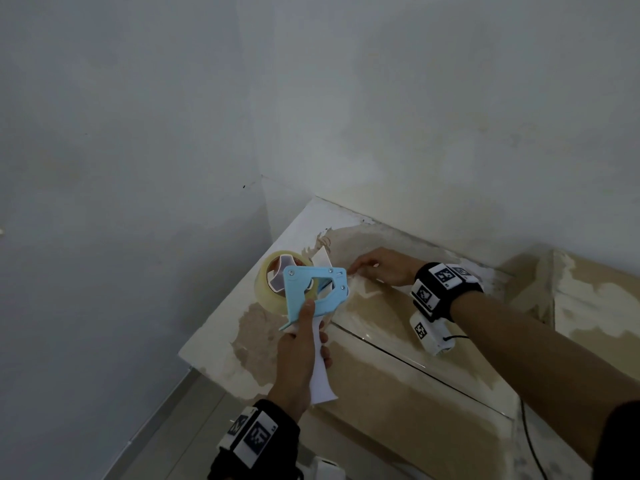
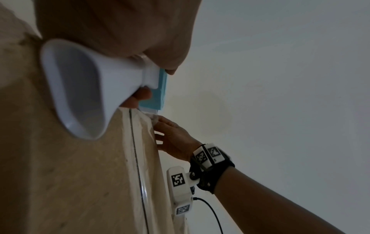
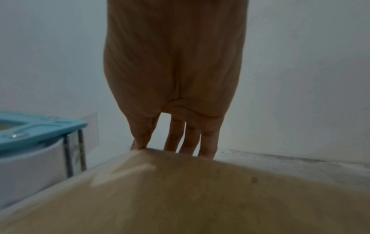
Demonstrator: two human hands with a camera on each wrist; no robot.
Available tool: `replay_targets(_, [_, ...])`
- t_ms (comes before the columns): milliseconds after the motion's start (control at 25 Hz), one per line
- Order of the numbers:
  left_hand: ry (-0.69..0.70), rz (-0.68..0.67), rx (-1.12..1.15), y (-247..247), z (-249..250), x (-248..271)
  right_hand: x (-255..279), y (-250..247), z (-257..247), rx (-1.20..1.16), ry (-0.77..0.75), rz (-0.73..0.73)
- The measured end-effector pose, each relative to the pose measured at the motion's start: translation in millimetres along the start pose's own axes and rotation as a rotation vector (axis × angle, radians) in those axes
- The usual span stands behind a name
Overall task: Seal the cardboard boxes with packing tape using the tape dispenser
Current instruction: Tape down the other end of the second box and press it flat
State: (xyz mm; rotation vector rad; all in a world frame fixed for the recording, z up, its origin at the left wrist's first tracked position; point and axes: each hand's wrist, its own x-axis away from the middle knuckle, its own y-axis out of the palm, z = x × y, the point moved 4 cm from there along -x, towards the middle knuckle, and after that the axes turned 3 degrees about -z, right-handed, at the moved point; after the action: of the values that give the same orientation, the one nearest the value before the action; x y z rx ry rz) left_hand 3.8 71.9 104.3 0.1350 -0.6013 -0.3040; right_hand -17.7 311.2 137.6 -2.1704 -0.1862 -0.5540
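Note:
A worn cardboard box (image 1: 398,393) stands against the wall, with shiny clear tape along its top seam (image 1: 388,351). My left hand (image 1: 301,355) grips the white handle (image 2: 86,88) of a blue tape dispenser (image 1: 313,289), which carries a roll of clear tape (image 1: 268,284) and sits at the box's far left end. My right hand (image 1: 377,268) lies on the box top just right of the dispenser's front. Its fingers (image 3: 190,139) are straight and press down at the far edge of the box (image 3: 200,197). The dispenser's blade is hidden.
A second worn cardboard box (image 1: 595,306) stands to the right, close to the first. White walls close in behind and to the left. Pale floor (image 1: 166,427) shows at lower left. A black cable (image 1: 530,445) hangs from my right wrist camera over the box's near side.

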Motion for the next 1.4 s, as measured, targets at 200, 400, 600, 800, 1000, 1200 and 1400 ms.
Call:
replay_targets(200, [-0.015,-0.004,0.019,1,0,-3,-5,7,0,0.122,-0.061,0.027])
replay_targets(400, [-0.015,-0.010,0.016,-1,0,-4,-5,7,0,0.200,-0.059,0.017])
replay_targets(600, [-0.051,-0.055,-0.006,-11,4,-10,-8,11,8,0.223,0.005,-0.041])
replay_targets(800, [-0.057,-0.097,-0.010,-20,4,-13,-14,12,15,0.223,0.001,-0.046])
replay_targets(1000, [-0.161,-0.115,0.080,-55,-12,14,-16,12,16,0.209,-0.003,-0.025])
replay_targets(1200, [-0.115,-0.023,0.065,-84,-26,47,-13,13,11,0.214,-0.007,-0.013])
replay_targets(1400, [-0.136,-0.043,0.001,-139,-45,83,-17,14,14,0.260,0.017,0.001])
